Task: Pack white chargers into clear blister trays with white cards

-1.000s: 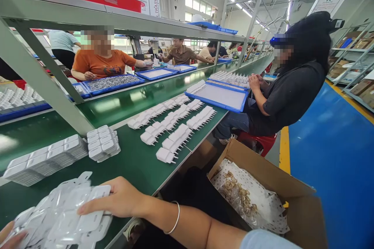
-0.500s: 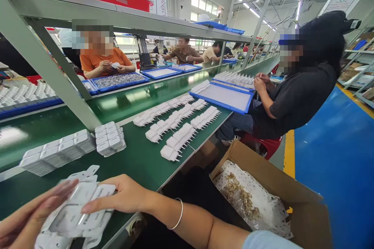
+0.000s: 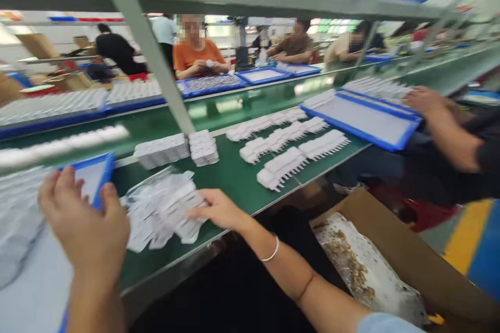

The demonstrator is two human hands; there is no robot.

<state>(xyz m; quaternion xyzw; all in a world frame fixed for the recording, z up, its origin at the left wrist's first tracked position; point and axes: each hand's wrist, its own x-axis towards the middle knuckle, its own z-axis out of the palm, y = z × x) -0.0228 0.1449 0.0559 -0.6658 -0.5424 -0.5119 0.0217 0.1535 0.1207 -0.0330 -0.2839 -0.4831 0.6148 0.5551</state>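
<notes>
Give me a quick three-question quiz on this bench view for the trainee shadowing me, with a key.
1. True or false: the right hand rests on the pile of clear plastic blister shells.
2. What does the left hand touch? A) the cardboard box B) the blue-rimmed tray C) the rows of white plug adapters
3. What is worn on the right wrist?

Key
1. True; its fingers lie on the pile's right edge.
2. B; its fingertips are at that tray's near corner, though the picture is blurred.
3. A thin silver-coloured bangle.
</notes>
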